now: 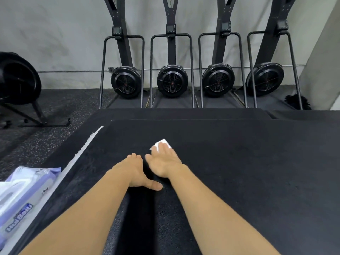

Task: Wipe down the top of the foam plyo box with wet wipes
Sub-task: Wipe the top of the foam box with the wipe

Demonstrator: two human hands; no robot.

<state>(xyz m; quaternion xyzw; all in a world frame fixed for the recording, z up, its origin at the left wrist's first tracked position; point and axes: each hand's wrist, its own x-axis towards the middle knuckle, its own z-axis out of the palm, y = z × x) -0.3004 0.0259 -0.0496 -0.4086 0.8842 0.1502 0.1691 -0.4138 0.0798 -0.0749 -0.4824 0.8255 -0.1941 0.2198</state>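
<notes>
The black foam plyo box (239,162) fills the lower middle and right of the head view, its flat top facing me. My right hand (165,161) lies flat on the top and presses a folded white wet wipe (162,143) under its straight fingers; only the wipe's far corner shows. My left hand (135,172) rests flat on the box just left of the right hand, thumb stretched out to the right, holding nothing. A purple and white pack of wet wipes (22,197) lies at the lower left, beside the box's left edge.
A white strip (88,142) runs along the box's left edge. Several black upright exercise machines with round fans (172,80) stand against the grey wall behind the box. Another fan machine (17,80) is at the far left on speckled rubber flooring (46,129).
</notes>
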